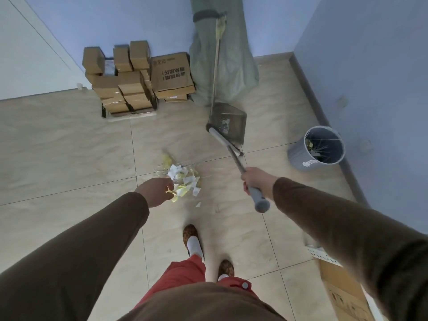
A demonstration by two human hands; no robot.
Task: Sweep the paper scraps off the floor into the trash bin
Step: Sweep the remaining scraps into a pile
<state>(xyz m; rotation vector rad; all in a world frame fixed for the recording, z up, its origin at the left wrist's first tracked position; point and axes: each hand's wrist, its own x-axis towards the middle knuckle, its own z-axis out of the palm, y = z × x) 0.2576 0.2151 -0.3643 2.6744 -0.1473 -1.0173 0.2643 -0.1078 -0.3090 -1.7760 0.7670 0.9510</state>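
A heap of white and yellow paper scraps (184, 179) lies on the tiled floor ahead of my feet. My left hand (154, 191) hangs over its near left edge, fingers curled, with a yellow scrap between the fingertips. My right hand (256, 180) grips the grey handle of a broom (235, 156), whose flat pale head rests against the mouth of a dark dustpan (232, 117). The dustpan holds a few scraps, and its long thin handle leans on a green sack. The grey trash bin (298, 154) stands at the right wall with scraps and thin sticks inside.
Stacked cardboard boxes (139, 77) and a tall green sack (222, 70) fill the far corner. Another cardboard box (342, 295) sits near right beside the wall. My slippered feet (192, 239) stand just behind the scrap heap. A single loose scrap (198, 204) lies near the heap.
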